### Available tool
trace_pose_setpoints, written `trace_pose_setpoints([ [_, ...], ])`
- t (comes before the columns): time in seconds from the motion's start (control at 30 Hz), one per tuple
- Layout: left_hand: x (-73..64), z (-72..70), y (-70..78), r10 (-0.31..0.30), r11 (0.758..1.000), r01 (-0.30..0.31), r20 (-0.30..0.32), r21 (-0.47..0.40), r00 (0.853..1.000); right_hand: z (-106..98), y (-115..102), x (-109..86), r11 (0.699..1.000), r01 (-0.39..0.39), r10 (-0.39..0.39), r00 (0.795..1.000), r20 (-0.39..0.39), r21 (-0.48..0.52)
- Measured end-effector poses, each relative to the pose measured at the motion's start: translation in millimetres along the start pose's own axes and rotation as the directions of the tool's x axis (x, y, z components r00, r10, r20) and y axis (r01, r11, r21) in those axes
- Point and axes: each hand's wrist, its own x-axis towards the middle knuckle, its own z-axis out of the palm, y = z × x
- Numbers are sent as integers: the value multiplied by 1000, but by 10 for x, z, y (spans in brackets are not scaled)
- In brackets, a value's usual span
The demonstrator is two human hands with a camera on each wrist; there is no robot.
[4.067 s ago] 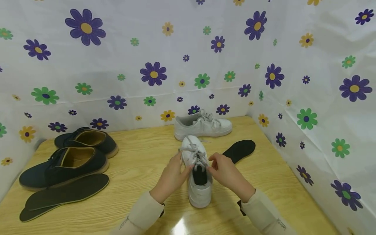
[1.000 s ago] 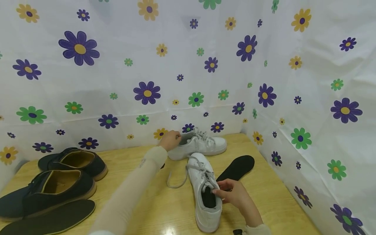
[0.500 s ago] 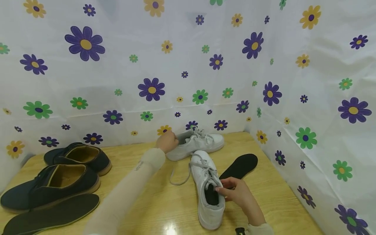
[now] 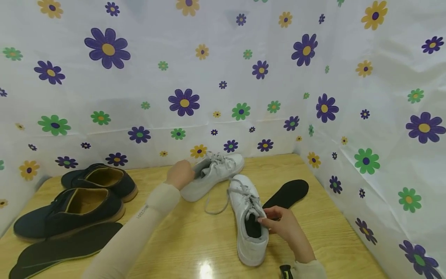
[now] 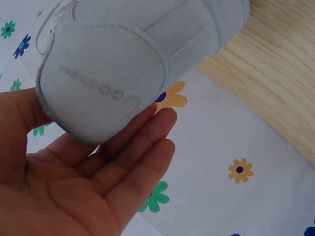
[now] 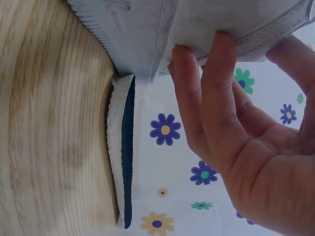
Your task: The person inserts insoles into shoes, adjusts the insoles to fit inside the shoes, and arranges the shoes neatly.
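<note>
My left hand [image 4: 181, 174] grips the heel of the far white sneaker [image 4: 217, 170]. In the left wrist view its thumb goes over the collar and the fingers [image 5: 142, 162] lie against the outside of the heel [image 5: 103, 83]. Nearer to me stands a second white sneaker [image 4: 240, 201], toe pointing away, with a dark insole [image 4: 252, 226] inside. My right hand [image 4: 283, 224] pinches this shoe's right collar edge, the thumb at the opening and fingertips [image 6: 221, 46] on the outer side. A loose grey lace [image 4: 217, 211] trails on the table left of it.
A loose black insole [image 4: 289, 192] lies right of the near sneaker, partly behind my right hand. Two dark blue shoes [image 4: 66, 217] stand at the left, with dark insoles [image 4: 66, 246] in front. Flower-printed white sheets [image 4: 223, 73] enclose the wooden table [image 4: 181, 240] behind and at the sides.
My left hand has left the near sneaker's laces, reached the far sneaker and drawn it left and closer, its heel swung toward me. My right hand stays at the near sneaker's collar.
</note>
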Motion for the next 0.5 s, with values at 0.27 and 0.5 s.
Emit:
trace_pose_setpoints([
  [0.27,-265,-42,-113,-48,998,47,19,45,999,29,-27,-7,1000,-21,21,1000,-16,-15],
  [0.5,-347,-47,-160,-55,998,54,52,36,997,64,-63,-20,998,-51,50,998,-43,-27],
])
